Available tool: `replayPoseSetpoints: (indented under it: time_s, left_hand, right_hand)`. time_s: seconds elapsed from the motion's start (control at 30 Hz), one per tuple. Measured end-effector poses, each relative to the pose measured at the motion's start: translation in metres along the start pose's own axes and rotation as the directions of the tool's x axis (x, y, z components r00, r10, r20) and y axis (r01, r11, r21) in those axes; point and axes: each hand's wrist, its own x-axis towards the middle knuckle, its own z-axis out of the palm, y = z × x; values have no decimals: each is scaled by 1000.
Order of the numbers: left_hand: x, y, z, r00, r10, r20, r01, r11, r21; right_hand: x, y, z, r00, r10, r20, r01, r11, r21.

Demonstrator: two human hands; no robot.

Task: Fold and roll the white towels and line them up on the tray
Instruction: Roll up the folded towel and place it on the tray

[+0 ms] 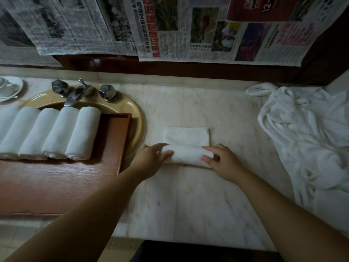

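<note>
On counter, left hand, right hand flat, fingers spread, pressing half-rolled towel

Newspapers on wall, chrome faucet, tan sink, marble counter, saucer

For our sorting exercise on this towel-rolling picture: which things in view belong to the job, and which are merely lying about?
Part of the job:
half-rolled towel, under the left hand and right hand
rolled towels lined up on the wooden tray
heap of white towels

Lying about:
tap
sink
cup and saucer
newspapers
</note>
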Motion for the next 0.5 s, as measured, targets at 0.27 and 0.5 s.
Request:
replayPoseSetpoints:
  time_s: [0.27,0.5]
  left_hand:
    - [26,5,-5,998,-62,25,57,984,167]
    - [11,20,3,991,-35,-131,35,999,-1]
  right_hand:
    - [28,-3,-4,986,166,12,-166,985,35]
    - [6,-22,5,967,-108,-230,86,991,-102]
